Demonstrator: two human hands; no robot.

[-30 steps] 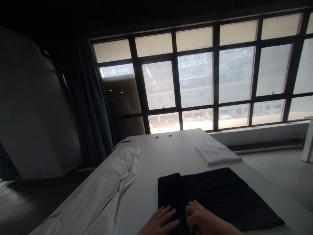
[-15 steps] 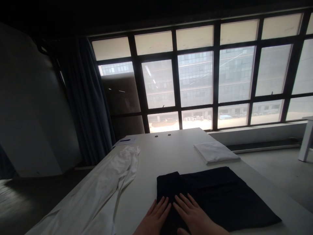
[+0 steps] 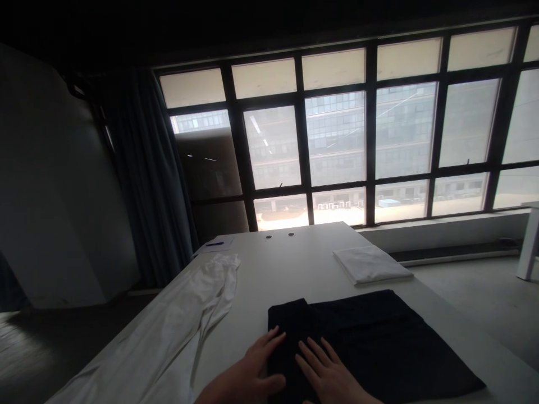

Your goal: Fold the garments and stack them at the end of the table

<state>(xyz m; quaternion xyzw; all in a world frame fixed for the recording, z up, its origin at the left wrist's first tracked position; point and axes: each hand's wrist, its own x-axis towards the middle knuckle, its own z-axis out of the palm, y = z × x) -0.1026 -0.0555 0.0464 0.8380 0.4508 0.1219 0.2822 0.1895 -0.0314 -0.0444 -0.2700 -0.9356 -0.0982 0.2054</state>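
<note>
A dark folded garment (image 3: 379, 342) lies flat near the front of the white table (image 3: 286, 264), with a narrower strip folded over at its left end. My right hand (image 3: 330, 373) rests palm down on that left part, fingers stretched out. At the garment's left edge is my left hand (image 3: 255, 365), its fingers extended over the edge and its thumb apart from them. Neither hand grips the cloth visibly. The lower part of the garment is hidden under my hands and cut off by the frame.
A crumpled white garment (image 3: 168, 331) stretches along the table's left side. A folded white cloth (image 3: 373, 265) sits at the right edge. Paper with a blue pen (image 3: 214, 243) lies at the far left corner, near two round holes in the tabletop. Windows and a dark curtain (image 3: 143, 179) stand beyond.
My left hand has shifted left to the garment's edge and turned, its thumb now showing apart from the fingers. My right hand has stayed nearly in place, moving slightly left.
</note>
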